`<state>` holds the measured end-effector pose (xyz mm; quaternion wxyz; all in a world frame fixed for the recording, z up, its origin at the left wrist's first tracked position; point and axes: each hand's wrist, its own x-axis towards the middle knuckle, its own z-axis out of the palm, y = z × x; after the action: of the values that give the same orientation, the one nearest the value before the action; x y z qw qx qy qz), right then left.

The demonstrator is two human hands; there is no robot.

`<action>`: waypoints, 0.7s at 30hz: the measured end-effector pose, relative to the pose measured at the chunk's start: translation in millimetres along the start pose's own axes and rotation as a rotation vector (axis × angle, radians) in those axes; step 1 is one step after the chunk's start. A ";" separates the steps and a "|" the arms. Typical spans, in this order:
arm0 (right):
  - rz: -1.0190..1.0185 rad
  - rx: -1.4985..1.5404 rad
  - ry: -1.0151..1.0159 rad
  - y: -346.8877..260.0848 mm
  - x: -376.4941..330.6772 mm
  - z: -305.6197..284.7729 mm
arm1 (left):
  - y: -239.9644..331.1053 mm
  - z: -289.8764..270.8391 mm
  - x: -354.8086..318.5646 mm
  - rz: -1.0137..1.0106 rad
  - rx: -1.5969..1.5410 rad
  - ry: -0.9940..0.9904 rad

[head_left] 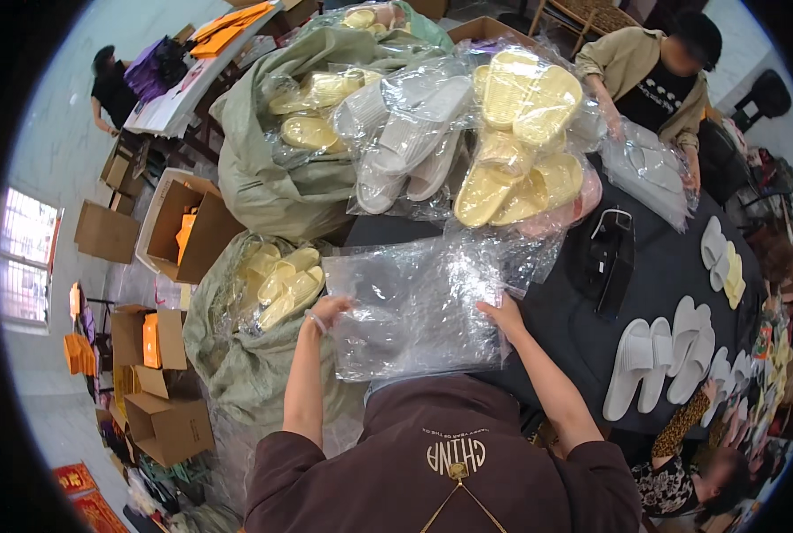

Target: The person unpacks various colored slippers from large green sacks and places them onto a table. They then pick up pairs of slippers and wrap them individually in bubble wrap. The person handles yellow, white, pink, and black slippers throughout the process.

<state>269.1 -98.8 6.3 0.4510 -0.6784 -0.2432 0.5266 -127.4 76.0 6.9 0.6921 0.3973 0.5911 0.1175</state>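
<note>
A stack of clear plastic bags point(414, 311) is spread flat between my two hands, close to my body at the table's near edge. My left hand point(332, 311) grips its left side, fingers partly hidden by the plastic. On the opposite side my right hand point(503, 318) pinches the edge with the thumb on top. Beyond the bags lies a pile of bagged slippers: grey slippers point(423, 129) at the left and yellow slippers point(530, 98) at the right, with some pink slippers point(583, 206) partly covered beneath.
Green woven sacks point(245, 178) of bagged yellow slippers stand on my left, with cardboard boxes point(170, 426) past them. A black tray-like holder point(611, 262) and loose grey slippers point(632, 364) rest on the black table point(539, 355). Across it, a co-worker point(658, 89) handles a bagged pair.
</note>
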 end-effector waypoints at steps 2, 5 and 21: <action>0.109 -0.041 -0.157 -11.3 -3.2 10.0 | -16.6 -26.8 -13.0 0.100 -0.062 0.022; -0.058 -0.095 -0.379 -28.7 -19.4 23.5 | 3.7 -46.5 -70.5 0.243 -0.052 -0.026; -0.376 -0.028 -0.227 -79.9 -101.1 -33.7 | 109.2 -9.1 -98.5 0.679 0.048 -0.428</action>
<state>279.1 -154.3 127.0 0.5015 -0.5637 -0.4219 0.5026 -129.1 89.1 153.6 0.7119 0.6016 0.2712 0.2404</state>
